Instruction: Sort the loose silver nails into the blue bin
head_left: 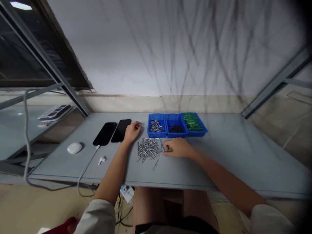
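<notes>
A loose pile of silver blind rivets (148, 149) lies on the table between my two hands. My right hand (179, 147) is at the pile's right edge, with thumb and forefinger closed on what looks like one silver rivet; the fingers partly hide it. My left hand (133, 130) rests beside the right-hand black phone, its fingers loosely bent and apart, holding nothing. One single rivet (155, 164) lies apart, in front of the pile. Behind it, a blue bin (157, 134) contains more silver rivets.
A middle blue bin (177, 134) holds dark small parts, and a right blue bin (198, 133) holds green packets. On the left are two phones (104, 134), a white charging cable (87, 164), a white earbud (101, 160) and a round white case (74, 148). Metal posts (265, 92) flank the table.
</notes>
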`<state>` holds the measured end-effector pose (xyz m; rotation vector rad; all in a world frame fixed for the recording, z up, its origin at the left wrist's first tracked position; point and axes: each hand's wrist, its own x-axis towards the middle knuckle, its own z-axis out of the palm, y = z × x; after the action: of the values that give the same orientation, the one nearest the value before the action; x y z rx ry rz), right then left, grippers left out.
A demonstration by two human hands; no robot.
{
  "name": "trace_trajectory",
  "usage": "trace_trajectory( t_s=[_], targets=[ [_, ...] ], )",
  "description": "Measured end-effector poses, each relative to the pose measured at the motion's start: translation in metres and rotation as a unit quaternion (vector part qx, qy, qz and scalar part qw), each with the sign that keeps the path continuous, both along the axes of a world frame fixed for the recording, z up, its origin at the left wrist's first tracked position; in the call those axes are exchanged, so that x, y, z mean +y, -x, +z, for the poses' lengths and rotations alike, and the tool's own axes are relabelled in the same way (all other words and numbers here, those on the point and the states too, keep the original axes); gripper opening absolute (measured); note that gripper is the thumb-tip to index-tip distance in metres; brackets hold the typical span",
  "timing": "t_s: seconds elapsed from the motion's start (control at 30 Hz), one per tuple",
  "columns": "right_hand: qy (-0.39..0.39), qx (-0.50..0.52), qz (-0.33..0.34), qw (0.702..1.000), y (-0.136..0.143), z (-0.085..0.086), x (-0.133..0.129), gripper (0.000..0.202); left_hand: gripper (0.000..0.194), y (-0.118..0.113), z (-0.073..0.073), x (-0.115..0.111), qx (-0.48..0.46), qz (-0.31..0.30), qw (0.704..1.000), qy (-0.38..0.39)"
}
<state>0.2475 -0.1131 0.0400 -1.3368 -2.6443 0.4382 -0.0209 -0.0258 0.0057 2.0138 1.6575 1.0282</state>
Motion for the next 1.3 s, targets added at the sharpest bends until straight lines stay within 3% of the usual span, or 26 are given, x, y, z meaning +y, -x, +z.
trace_trajectory(
  t_s=[0.23,0.77,0.9,1.03,1.3],
  targets=[
    [-0.012,-0.008,-0.01,1.0,-0.01,0.007,0.008,0.008,0.025,0.0,0.0,0.001,-0.001,-0.003,1.0,-0.007],
    [-0.011,0.038,0.012,0.999,-0.012,0.002,0.013,0.017,0.026,0.0,0.001,0.0,0.003,-0.004,1.0,-0.003],
    [0.007,0.104,0.0,0.995,-0.011,0.005,0.014,0.015,0.026,0.0,0.0,0.001,0.002,-0.005,1.0,-0.003],
    [0.074,0.225,-0.025,0.971,-0.007,0.008,0.013,0.016,0.026,-0.001,0.001,0.0,0.008,-0.003,1.0,-0.003],
    [0.205,0.389,-0.077,0.895,-0.006,0.011,0.018,0.03,0.026,-0.001,0.002,-0.001,0.002,-0.008,1.0,-0.002]
  ],
)
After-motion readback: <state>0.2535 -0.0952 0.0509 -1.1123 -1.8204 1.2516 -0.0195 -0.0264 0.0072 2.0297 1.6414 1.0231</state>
